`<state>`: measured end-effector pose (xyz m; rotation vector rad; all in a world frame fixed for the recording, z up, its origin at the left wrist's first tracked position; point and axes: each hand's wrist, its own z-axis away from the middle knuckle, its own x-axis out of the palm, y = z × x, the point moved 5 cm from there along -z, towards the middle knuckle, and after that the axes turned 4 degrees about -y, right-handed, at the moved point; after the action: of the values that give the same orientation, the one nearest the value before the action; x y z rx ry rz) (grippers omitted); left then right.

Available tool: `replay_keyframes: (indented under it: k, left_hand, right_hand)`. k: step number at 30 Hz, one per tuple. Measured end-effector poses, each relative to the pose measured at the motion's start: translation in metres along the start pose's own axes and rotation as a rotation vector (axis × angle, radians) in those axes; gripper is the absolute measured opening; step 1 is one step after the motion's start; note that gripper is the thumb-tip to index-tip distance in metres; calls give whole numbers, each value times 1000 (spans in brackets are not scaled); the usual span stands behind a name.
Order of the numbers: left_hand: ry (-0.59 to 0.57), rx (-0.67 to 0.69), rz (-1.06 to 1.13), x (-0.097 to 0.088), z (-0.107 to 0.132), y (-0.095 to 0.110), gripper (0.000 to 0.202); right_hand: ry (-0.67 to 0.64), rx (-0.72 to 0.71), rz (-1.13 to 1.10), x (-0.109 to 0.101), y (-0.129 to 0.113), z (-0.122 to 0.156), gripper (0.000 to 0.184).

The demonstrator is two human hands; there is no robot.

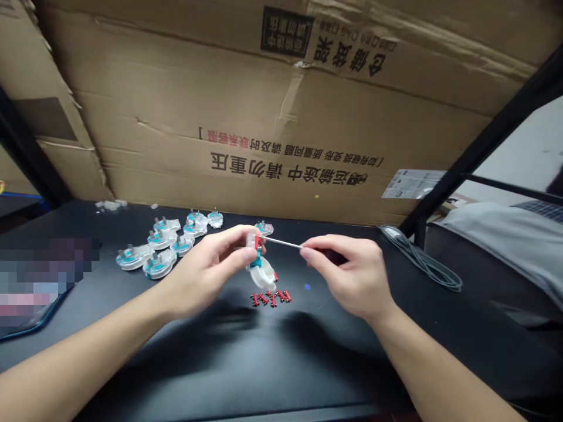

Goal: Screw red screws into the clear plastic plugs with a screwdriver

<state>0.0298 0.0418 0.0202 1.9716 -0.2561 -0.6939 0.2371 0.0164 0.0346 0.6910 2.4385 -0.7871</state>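
While the left hand (206, 264) pinches one plastic part (263, 272) above the table (264, 363), the right hand (352, 275) grips one screwdriver (284, 242) touching it; about nine more parts (162, 237) and five red clips (270, 298) lie nearby.

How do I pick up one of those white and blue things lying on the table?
Probably pinch the nearest white and blue part by its rounded sides, coming from the front: metal prongs stick up on top.
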Motion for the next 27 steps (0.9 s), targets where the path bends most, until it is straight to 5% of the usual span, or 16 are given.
replay_keyframes:
  k: [3,8,13,20,23,27]
  left_hand:
    - [30,45,-151,-5,7,1,23]
    - [-14,-78,241,5,12,-11,30]
    - [-34,-235,570,18,13,-18,33]
    - [-77,-118,238,15,14,-10,25]
    - [-64,-41,81,13,16,-2,23]
    - [-30,90,-166,9,17,12,18]
  right_hand:
    - [-222,196,-161,16,6,1,19]
    - [37,-172,199,6,-11,3,13]
    - [107,-395,440,1,-20,10,18]
    - [66,-491,530,-6,-27,13,22]
    - [22,-391,350,-6,-28,12,19]
    - [-96,-47,-39,1,-18,6,10]
